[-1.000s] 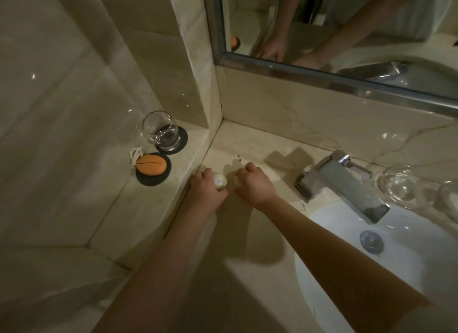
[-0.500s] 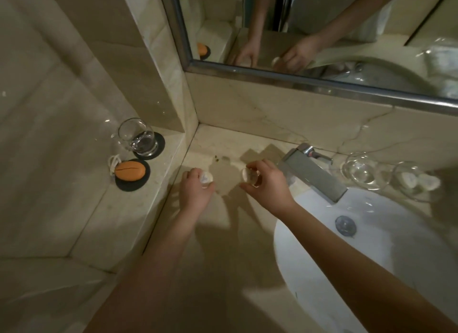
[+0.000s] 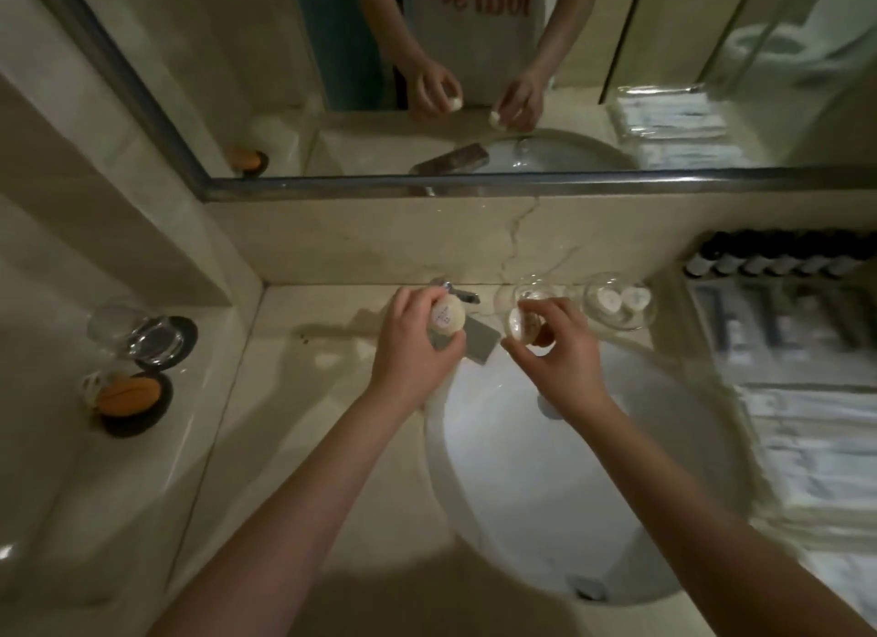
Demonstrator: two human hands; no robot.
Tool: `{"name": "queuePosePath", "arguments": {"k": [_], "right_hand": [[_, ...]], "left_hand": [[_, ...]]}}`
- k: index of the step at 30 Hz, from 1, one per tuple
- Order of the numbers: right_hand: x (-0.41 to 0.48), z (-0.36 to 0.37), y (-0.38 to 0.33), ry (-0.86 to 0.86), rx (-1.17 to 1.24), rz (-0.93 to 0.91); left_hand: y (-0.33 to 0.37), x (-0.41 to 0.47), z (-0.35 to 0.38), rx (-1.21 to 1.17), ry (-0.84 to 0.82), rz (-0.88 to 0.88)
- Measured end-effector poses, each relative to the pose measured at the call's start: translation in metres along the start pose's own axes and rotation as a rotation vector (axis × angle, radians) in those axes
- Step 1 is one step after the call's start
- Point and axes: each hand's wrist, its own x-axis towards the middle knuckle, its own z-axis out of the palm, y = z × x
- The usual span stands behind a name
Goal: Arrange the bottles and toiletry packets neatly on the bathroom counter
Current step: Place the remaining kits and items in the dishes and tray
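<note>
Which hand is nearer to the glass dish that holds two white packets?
The right hand. It sits just left of the glass dish, pinching a round packet; the left hand is farther left, over the faucet, gripping a labelled packet.

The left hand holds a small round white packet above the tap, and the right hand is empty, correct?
Not empty: the head view shows the right hand pinching a second round packet. The left hand does hold its white packet above the tap.
</note>
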Motion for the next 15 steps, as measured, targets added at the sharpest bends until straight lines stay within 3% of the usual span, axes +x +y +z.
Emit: {"name": "queuePosePath", "arguments": {"k": [7, 15], "right_hand": [[0.026, -0.054, 0.065, -0.004, -0.163, 0.201], [0.061, -0.071, 0.116, -0.095, -0.205, 0.306]], "left_hand": [[0.060, 0.040, 0.072, 0.138, -0.242, 0.072], [0.056, 0.086, 0.162, 0.357, -0.458, -0.016]]}}
